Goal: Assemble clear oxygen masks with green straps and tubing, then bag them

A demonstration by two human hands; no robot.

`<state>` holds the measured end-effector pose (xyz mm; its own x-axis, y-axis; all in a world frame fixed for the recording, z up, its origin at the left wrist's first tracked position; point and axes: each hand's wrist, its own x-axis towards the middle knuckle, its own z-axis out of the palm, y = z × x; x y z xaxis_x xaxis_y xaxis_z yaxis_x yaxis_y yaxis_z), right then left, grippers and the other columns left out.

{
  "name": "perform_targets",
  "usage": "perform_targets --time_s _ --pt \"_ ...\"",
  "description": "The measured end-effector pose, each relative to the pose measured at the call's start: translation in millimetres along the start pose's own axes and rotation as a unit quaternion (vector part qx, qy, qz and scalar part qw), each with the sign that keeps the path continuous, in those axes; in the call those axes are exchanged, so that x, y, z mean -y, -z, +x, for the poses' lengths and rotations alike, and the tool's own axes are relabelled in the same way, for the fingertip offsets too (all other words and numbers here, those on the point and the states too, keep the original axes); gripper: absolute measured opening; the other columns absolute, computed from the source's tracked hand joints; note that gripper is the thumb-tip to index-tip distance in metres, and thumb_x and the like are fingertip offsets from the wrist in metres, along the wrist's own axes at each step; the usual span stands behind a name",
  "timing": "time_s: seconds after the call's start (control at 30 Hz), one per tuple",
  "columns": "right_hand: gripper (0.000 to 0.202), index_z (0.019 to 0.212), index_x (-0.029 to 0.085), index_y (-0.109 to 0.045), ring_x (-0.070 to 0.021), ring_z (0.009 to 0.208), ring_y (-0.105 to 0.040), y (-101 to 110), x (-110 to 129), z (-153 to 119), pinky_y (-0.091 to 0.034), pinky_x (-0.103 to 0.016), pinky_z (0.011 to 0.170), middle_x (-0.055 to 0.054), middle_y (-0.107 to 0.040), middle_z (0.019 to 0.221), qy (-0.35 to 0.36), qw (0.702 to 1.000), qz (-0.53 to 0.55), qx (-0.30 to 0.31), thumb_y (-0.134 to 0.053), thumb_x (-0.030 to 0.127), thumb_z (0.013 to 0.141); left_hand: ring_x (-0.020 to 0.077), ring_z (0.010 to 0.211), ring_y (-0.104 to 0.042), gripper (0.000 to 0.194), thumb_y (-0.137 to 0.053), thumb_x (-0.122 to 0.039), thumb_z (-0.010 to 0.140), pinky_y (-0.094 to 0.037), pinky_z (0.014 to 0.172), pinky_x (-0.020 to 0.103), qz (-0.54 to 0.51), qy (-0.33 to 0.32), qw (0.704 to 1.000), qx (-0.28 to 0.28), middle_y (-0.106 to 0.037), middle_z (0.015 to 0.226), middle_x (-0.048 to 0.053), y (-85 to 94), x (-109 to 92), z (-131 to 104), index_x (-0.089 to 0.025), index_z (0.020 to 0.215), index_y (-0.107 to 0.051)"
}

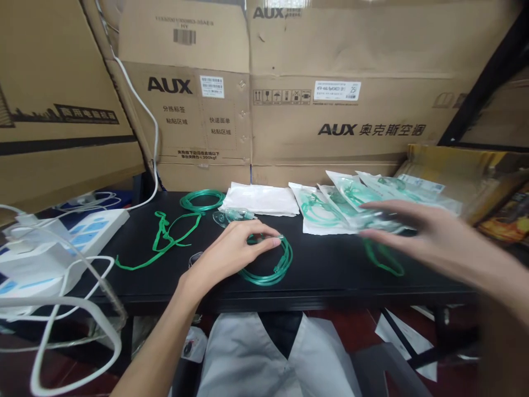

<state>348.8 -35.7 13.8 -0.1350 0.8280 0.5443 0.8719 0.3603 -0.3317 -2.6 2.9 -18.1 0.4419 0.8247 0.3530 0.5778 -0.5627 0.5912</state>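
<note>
My left hand [243,242] is closed, thumb and forefinger pinched at the clear end of a coil of green tubing [268,278] on the black table. Just behind that hand lies a clear plastic mask [235,216], partly covered by it. My right hand [407,229], smeared by motion, has thumb and fingers around a blurred clear plastic mask [374,220]. A green strap [384,259] hangs below it. Behind are several white-and-clear packets [320,212] with green tubing inside. Loose green straps [165,242] and another green tubing coil [202,201] lie to the left.
A stack of white sheets or pouches [260,198] sits at the back of the table [144,281]. On the left are a white power strip [99,229] and tangled cables [78,306]. Large cardboard boxes [285,132] stand behind, and a brown package [467,171] is at right.
</note>
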Motion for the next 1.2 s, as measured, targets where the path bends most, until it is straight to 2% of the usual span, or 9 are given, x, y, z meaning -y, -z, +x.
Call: perform_targets --time_s 0.03,0.1,0.17,0.23,0.47,0.77,0.93,1.1,1.2 --pt "0.05 0.125 0.032 -0.073 -0.033 0.118 -0.067 -18.2 11.6 7.0 -0.052 -0.046 0.1 -0.006 -0.073 0.129 0.002 0.997 0.026 0.067 -0.074 0.06 0.083 0.0203 0.107 -0.068 0.028 -0.063 -0.049 0.097 -0.048 0.094 0.027 0.0 0.003 1.0 0.002 -0.077 0.114 -0.004 -0.6 0.0 0.2 -0.031 0.109 -0.08" --pt "0.048 0.124 0.031 -0.073 -0.0293 0.116 -0.068 -52.4 29.7 18.9 -0.053 -0.041 0.099 -0.002 -0.074 0.126 0.023 0.983 0.093 0.155 -0.076 0.057 0.083 0.0205 0.107 -0.068 0.028 -0.063 -0.049 0.097 -0.048 0.094 0.027 -0.001 0.008 1.0 0.008 -0.077 0.113 -0.004 -1.5 0.2 0.5 -0.031 0.11 -0.08" --pt "0.045 0.119 0.032 -0.074 -0.0258 0.113 -0.068 -77.0 39.4 25.2 -0.052 -0.037 0.099 0.001 -0.075 0.123 0.043 0.965 0.154 0.206 -0.077 0.057 0.082 0.0208 0.107 -0.068 0.028 -0.063 -0.048 0.097 -0.048 0.093 0.028 -0.006 0.011 1.0 0.014 -0.077 0.113 -0.003 -1.7 0.4 0.6 -0.031 0.11 -0.08" --pt "0.043 0.117 0.031 -0.074 -0.0231 0.109 -0.068 -89.3 42.5 26.6 -0.051 -0.034 0.095 0.002 -0.075 0.119 0.05 0.952 0.202 0.224 -0.077 0.057 0.082 0.0205 0.107 -0.068 0.027 -0.063 -0.047 0.097 -0.048 0.093 0.028 -0.013 0.01 1.0 0.015 -0.077 0.113 -0.004 -1.3 0.8 0.8 -0.031 0.109 -0.08" --pt "0.042 0.115 0.029 -0.073 -0.0187 0.091 -0.066 -88.8 44.1 25.4 -0.048 -0.031 0.082 0.002 -0.074 0.106 0.034 0.947 0.249 0.202 -0.079 0.055 0.082 0.0169 0.107 -0.069 0.022 -0.066 -0.046 0.096 -0.047 0.092 0.024 -0.032 0.016 0.999 0.021 -0.077 0.112 -0.008 -0.2 3.3 0.8 -0.033 0.108 -0.079" --pt "0.041 0.115 0.03 -0.072 -0.0204 0.098 -0.065 -95.5 53.0 23.1 -0.047 -0.032 0.084 0.002 -0.073 0.111 0.048 0.955 0.228 0.182 -0.079 0.053 0.082 0.0176 0.104 -0.069 0.022 -0.067 -0.045 0.095 -0.047 0.091 0.025 -0.04 0.01 0.999 0.023 -0.078 0.109 -0.006 -3.0 6.1 1.6 -0.031 0.107 -0.08" --pt "0.044 0.118 0.03 -0.071 -0.0214 0.098 -0.065 -98.7 49.6 23.9 -0.047 -0.031 0.082 0.001 -0.072 0.11 0.025 0.949 0.238 0.205 -0.08 0.053 0.081 0.0181 0.105 -0.069 0.024 -0.068 -0.046 0.095 -0.046 0.091 0.025 -0.068 0.023 0.997 0.033 -0.078 0.11 -0.005 -2.1 6.7 2.9 -0.03 0.108 -0.079" --pt "0.048 0.123 0.028 -0.069 -0.0219 0.098 -0.065 -100.7 47.7 24.2 -0.048 -0.031 0.081 0.0 -0.072 0.11 0.024 0.94 0.255 0.227 -0.077 0.053 0.084 0.0163 0.087 -0.069 0.027 -0.066 -0.047 0.095 -0.048 0.081 0.025 -0.106 0.018 0.993 0.052 -0.077 0.096 -0.004 -3.7 5.9 5.0 -0.027 0.109 -0.078" --pt "0.05 0.124 0.028 -0.069 -0.0218 0.096 -0.066 -99.3 47.8 22.8 -0.048 -0.031 0.08 -0.001 -0.073 0.109 0.033 0.948 0.23 0.219 -0.077 0.055 0.083 0.0164 0.083 -0.069 0.028 -0.065 -0.048 0.095 -0.049 0.079 0.026 -0.1 0.023 0.994 0.049 -0.077 0.095 -0.004 -5.9 4.5 4.6 -0.027 0.108 -0.078"
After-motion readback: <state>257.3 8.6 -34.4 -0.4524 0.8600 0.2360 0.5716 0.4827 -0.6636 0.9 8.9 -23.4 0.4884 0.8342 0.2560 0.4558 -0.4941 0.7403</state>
